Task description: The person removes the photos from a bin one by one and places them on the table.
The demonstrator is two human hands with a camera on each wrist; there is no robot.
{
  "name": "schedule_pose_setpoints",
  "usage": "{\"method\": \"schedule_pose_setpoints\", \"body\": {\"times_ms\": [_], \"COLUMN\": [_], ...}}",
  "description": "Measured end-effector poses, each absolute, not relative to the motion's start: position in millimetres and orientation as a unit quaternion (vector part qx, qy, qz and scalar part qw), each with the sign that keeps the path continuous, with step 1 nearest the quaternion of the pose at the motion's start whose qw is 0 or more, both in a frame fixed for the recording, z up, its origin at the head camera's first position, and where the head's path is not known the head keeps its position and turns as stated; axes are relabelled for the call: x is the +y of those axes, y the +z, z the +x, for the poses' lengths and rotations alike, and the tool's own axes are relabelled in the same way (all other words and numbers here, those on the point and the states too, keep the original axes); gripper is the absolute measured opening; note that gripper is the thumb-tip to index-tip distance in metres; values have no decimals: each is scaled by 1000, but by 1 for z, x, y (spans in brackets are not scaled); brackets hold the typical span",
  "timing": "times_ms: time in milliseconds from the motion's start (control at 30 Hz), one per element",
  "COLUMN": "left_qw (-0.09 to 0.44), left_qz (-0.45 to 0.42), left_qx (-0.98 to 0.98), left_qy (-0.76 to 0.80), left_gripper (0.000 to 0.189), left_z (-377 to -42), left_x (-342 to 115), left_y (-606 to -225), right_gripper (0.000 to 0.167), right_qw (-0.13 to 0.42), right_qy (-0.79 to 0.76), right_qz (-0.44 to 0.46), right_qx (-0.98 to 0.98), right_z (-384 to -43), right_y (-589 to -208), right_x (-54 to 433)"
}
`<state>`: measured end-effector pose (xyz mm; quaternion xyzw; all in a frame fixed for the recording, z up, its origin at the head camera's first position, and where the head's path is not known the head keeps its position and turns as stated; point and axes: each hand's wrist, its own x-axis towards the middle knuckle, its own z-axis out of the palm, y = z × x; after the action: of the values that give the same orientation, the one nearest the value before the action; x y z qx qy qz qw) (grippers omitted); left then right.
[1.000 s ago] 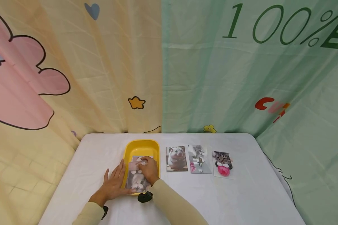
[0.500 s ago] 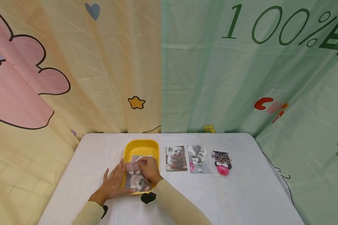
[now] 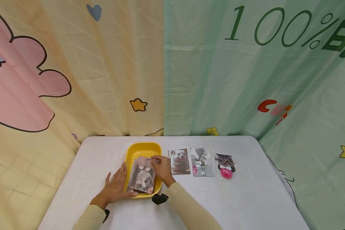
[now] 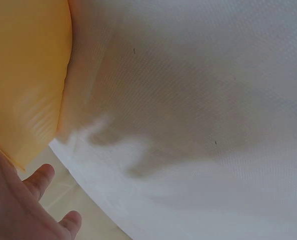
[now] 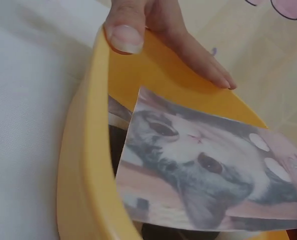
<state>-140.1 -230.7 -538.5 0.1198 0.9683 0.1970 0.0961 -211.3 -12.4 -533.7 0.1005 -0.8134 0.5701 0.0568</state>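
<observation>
My right hand [image 3: 162,169] pinches the upper right corner of a photo card [image 3: 144,175] with a grey-and-white cat on it. The card [image 5: 193,165] is tilted over the yellow tray [image 3: 143,145], and in the right wrist view its near end rises above other cards [image 3: 130,186] lying inside. My left hand [image 3: 115,187] rests against the tray's left side with fingers spread and thumb at the front rim. In the right wrist view the left thumb [image 5: 126,37] lies over the rim of the yellow tray [image 5: 96,125].
Right of the tray, three photo cards lie in a row on the white table [image 3: 218,204]: a white hamster card [image 3: 179,161], a greyish card with a pink flower [image 3: 202,162] and a tabby cat card [image 3: 226,166]. Printed curtains [image 3: 118,64] hang behind the table.
My right hand has moved to the right and drawn the cat card up off the cards beneath it, turning it slightly. The left hand has stayed on the tray's side.
</observation>
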Motion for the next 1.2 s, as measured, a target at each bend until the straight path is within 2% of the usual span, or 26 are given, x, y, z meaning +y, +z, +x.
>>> {"method": "schedule_pose_setpoints", "body": {"times_ms": [133, 233, 400, 633, 800, 1033, 1200], "left_qw": [92, 76, 87, 105, 99, 120, 124], "left_qz": [123, 131, 126, 121, 122, 111, 107], "left_qx": [968, 968, 968, 967, 967, 967, 967], "left_qy": [199, 203, 200, 198, 201, 197, 195], "left_gripper": [130, 129, 129, 130, 130, 131, 132], "left_z": [-141, -140, -140, -140, -140, -141, -141], "left_x": [-232, -233, -232, -232, -232, -231, -230], "left_y": [-541, -542, -542, -538, -539, -537, -536], "right_gripper": [15, 17, 23, 28, 27, 28, 23], "right_qw": [81, 77, 45, -7, -14, -30, -27], "right_qy": [600, 639, 696, 699, 691, 692, 655], "right_qz": [68, 42, 7, -14, -30, -59, -51], "right_qx": [-793, -764, -717, -715, -722, -719, -753], "right_z": [-215, -218, -218, -208, -196, -175, -169], "right_y": [-537, -536, -533, -532, -539, -544, -568], "right_x": [-2, 6, 25, 69, 102, 134, 143]}}
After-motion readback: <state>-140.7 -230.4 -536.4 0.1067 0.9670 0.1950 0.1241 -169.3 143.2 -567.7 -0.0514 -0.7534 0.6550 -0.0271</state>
